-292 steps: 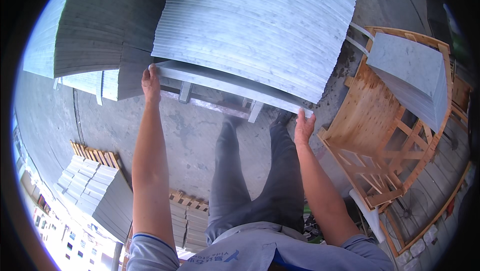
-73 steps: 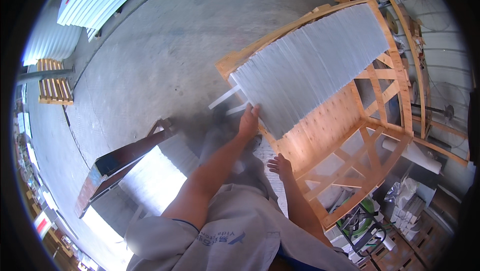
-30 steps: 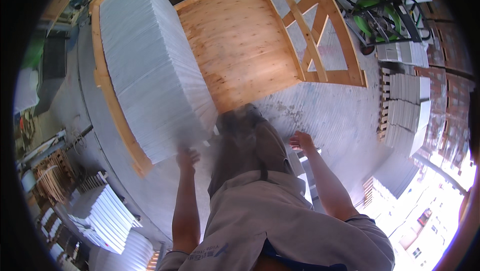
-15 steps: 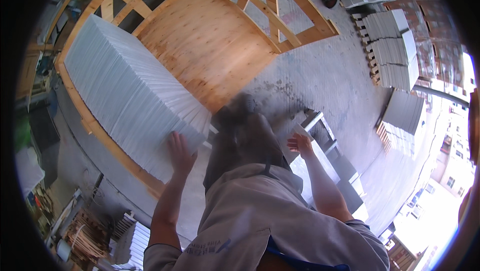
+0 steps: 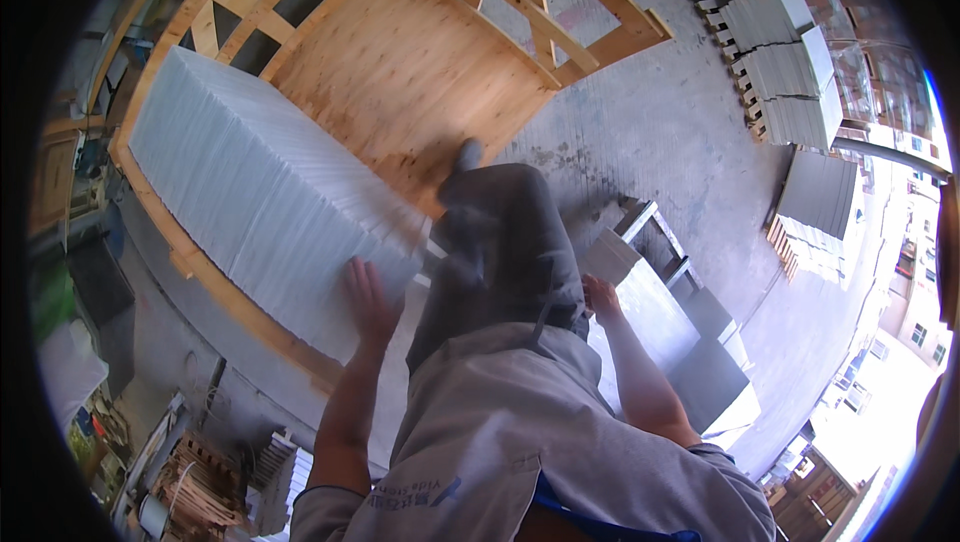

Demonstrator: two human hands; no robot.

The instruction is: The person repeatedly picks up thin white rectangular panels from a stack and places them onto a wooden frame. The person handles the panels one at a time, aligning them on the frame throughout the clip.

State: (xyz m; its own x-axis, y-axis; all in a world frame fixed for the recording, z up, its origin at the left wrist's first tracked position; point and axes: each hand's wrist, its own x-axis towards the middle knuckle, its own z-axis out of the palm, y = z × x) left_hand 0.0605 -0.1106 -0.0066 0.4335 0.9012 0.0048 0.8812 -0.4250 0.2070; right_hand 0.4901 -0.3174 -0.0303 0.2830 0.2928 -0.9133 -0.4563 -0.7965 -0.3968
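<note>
My left hand (image 5: 371,304) lies with fingers stretched out on the near end of a long row of thin grey slabs (image 5: 260,182), which stand on edge, packed close together. The row rests along the left side of a wooden crate (image 5: 400,62) with a plywood floor and slatted sides. Holding nothing that I can see, my right hand (image 5: 601,297) hangs loosely beside my right thigh, its fingers slightly bent. Close by it are pale slabs (image 5: 655,317) by a metal frame (image 5: 655,232). One of my shoes (image 5: 468,154) shows over the crate's plywood floor.
Pallets with stacked grey slabs (image 5: 785,67) line the right side, with another slab stack (image 5: 820,192) nearer. Wooden pallets (image 5: 200,482) and more pale slabs (image 5: 285,477) are at the lower left. Concrete floor (image 5: 640,112) runs between the crate and the right-hand stacks.
My leg has lifted and a foot has come forward over the crate floor. My right hand has drawn in against my thigh. The left hand stays on the slab row.
</note>
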